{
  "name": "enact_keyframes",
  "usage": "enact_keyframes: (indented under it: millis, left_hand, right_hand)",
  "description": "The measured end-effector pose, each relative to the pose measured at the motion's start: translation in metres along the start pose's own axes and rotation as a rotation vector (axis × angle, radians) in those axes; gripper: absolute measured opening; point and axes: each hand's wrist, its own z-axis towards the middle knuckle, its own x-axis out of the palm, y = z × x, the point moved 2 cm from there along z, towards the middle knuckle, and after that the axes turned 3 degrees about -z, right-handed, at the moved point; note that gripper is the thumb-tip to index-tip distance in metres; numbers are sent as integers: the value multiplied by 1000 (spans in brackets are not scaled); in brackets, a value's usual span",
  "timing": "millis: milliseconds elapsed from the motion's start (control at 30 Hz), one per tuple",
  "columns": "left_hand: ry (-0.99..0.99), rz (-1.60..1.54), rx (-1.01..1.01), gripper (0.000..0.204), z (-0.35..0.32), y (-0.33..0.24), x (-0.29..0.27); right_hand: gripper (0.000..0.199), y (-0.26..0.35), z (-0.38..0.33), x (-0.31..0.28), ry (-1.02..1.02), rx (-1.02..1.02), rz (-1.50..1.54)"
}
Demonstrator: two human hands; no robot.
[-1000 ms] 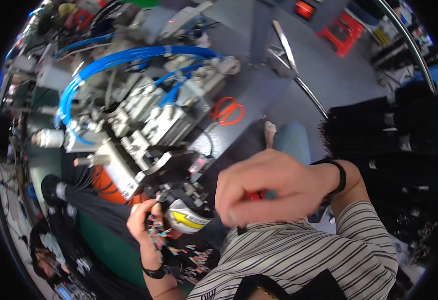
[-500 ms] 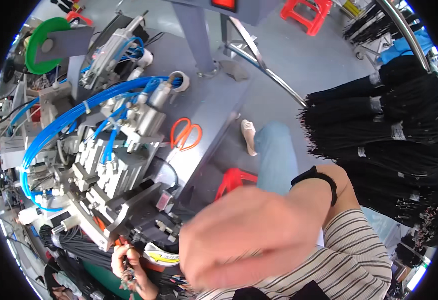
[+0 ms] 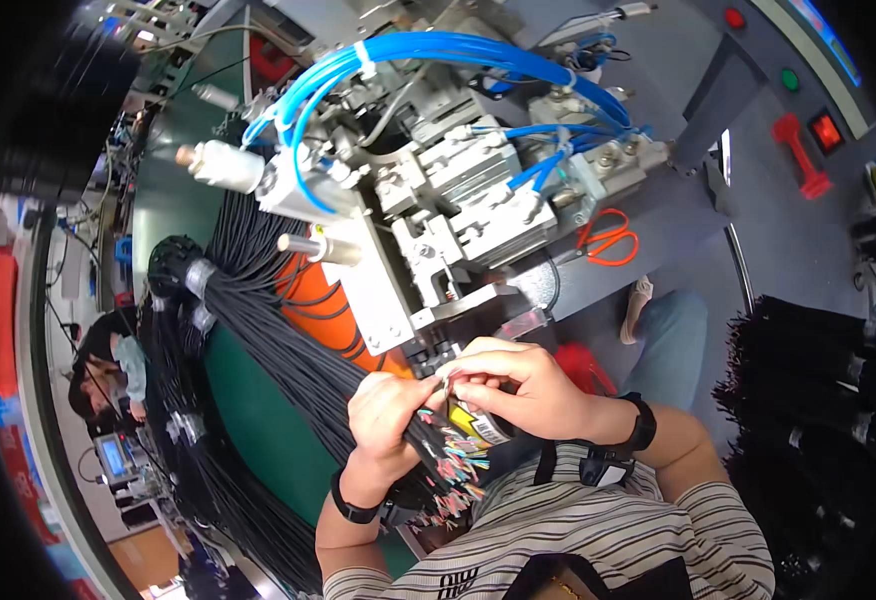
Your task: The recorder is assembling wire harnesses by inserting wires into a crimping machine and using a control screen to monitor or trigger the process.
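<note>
My left hand point(image 3: 383, 412) and my right hand point(image 3: 520, 388) meet in front of the machine, fingers closed in a pinch. Between the fingertips are thin wire ends, mostly hidden by the fingers. Just below lies a thick bundle of black cables point(image 3: 283, 335), its stripped, multicoloured wire ends point(image 3: 458, 465) fanned out beside my left wrist. A round piece with a yellow and white label point(image 3: 476, 424) sits under my right hand. Beyond my fingertips stands the metal machine point(image 3: 458, 190), with blue air hoses point(image 3: 458, 48) arching over it.
Orange-handled scissors point(image 3: 608, 240) lie on the grey machine table, right of the fixture. An orange sheet point(image 3: 318, 310) is under the cables on the green bench top point(image 3: 253, 400). More black cable bundles point(image 3: 798, 400) hang at the right. A red stool point(image 3: 583, 368) stands below the table.
The view has swung toward the machine. My right hand, blurred close to the camera before, has come down to meet my left hand, which was among the wire ends beside the machine.
</note>
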Motion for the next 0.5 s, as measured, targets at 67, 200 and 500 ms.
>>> enact_keyframes:
  millis: [67, 200, 500]
  left_hand:
    - [-7, 3, -11, 21, -2, 1, -2]
    - [-30, -65, -1, 20, -4, 5, -2]
    - [4, -43, -42, 21, 1, 0, 0]
  right_hand:
    - [24, 2, 1, 7, -59, -118, -77]
    - [24, 13, 7, 8, -55, -179, -212]
    - [23, 3, 11, -1, -27, -26, 109]
